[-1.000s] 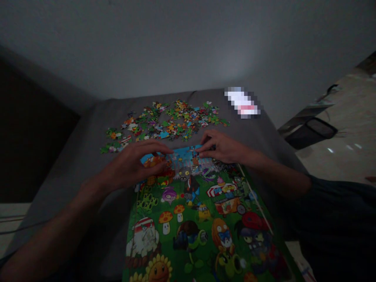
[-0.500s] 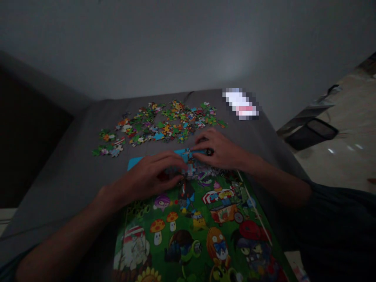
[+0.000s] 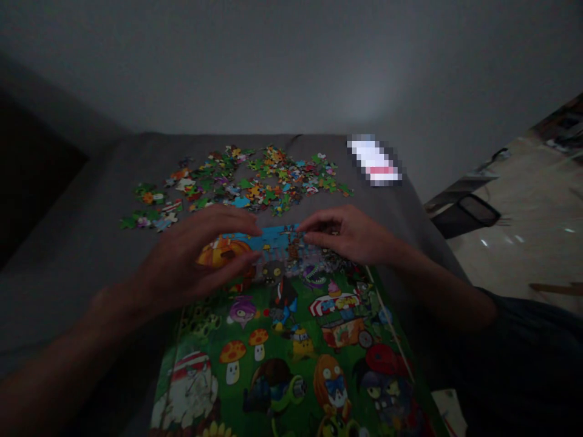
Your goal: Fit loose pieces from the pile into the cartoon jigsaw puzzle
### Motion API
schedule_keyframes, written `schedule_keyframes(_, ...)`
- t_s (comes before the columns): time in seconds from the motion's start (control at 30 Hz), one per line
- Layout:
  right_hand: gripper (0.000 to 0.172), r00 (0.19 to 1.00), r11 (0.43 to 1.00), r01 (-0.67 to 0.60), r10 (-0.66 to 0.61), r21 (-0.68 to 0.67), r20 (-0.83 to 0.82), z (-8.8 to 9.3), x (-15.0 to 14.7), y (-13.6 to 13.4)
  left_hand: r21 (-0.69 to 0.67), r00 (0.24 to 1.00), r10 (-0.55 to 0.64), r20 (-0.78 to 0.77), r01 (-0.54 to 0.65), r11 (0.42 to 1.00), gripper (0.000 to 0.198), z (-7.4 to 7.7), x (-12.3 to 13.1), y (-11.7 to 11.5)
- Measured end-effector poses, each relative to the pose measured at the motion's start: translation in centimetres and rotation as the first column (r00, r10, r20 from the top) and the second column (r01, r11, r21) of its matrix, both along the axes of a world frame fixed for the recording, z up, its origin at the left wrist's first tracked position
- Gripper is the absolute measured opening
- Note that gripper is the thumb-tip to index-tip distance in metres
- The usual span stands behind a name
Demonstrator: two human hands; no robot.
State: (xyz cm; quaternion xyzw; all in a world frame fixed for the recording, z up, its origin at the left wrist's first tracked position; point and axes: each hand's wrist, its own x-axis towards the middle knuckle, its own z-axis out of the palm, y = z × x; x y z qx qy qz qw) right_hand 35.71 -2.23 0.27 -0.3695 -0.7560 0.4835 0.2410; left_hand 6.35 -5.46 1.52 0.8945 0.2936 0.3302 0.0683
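On the far left, a **grey cover** (image 3: 98,206) is stretching across the surface and carrying everything. Loose **puzzle pieces** (image 3: 239,185) are lying scattered across its far part, their nearest stragglers sitting just beyond the **left hand** (image 3: 195,258). That hand is hovering, spread wide, over the top of a green printed **board** (image 3: 273,376), its **fingers** (image 3: 237,220) curving down around an orange patch. Whether they are gripping anything, I cannot tell. The **blue strip** (image 3: 268,241) is lying along the board's top edge between both hands, though the dim light hides whether it is joined pieces or printing. The **right hand** (image 3: 350,235) is reaching in from the other side, its **fingers** (image 3: 319,223) half-curled at the strip's right end, with no clear hold showing. Uneven pressure could be risky here: it might part the strip, or the soft cover might let the board slide. A careless left wrist could also sweep the nearby pieces. Further right, a pixelated **blurred object** (image 3: 374,161) is sitting near the cover's far corner, and a dark **mesh basket** (image 3: 473,212) is standing on the **floor** (image 3: 523,261).
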Motion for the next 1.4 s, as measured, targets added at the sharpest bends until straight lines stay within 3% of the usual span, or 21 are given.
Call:
schedule_keyframes(0.13,0.013,0.995,0.994,-0.026,0.015,0.102,0.103,0.1,0.7,0.2,0.085,0.992,0.123,-0.030,-0.120,0.989,0.022,0.3,-1.1,0.6)
schedule_keyframes(0.3,0.014,0.985,0.971,-0.064,0.024,0.231,0.170,-0.3,0.6,-0.2,0.127,0.995,0.059,-0.077,-0.049,0.991,0.029,-0.1,-1.2,0.9)
schedule_keyframes(0.7,0.017,0.956,0.933,-0.151,0.053,0.328,0.290,-1.1,0.6,0.0,0.121,0.996,0.048,-0.080,-0.038,0.992,0.031,-0.3,-1.2,0.8)
schedule_keyframes(1.03,0.016,0.950,0.935,-0.096,-0.017,0.342,0.312,-1.0,0.3,-0.1,0.098,0.992,0.092,-0.086,-0.084,0.992,0.023,0.2,-1.4,1.0)
schedule_keyframes(1.17,0.015,0.952,0.923,-0.111,-0.006,0.367,0.305,-0.9,0.3,-0.1,0.125,0.973,0.178,-0.146,-0.160,0.979,0.018,1.0,-2.9,1.9)
schedule_keyframes(1.27,0.017,0.966,0.907,-0.063,-0.049,0.417,0.254,-0.7,0.4,-0.2,0.101,0.926,0.335,-0.173,-0.322,0.941,0.024,1.4,-5.4,3.4)
schedule_keyframes(1.4,0.021,0.975,0.858,0.002,-0.115,0.513,0.188,-0.4,0.5,-0.4,-0.086,0.813,0.484,-0.322,-0.535,0.841,0.039,1.0,-9.8,5.5)
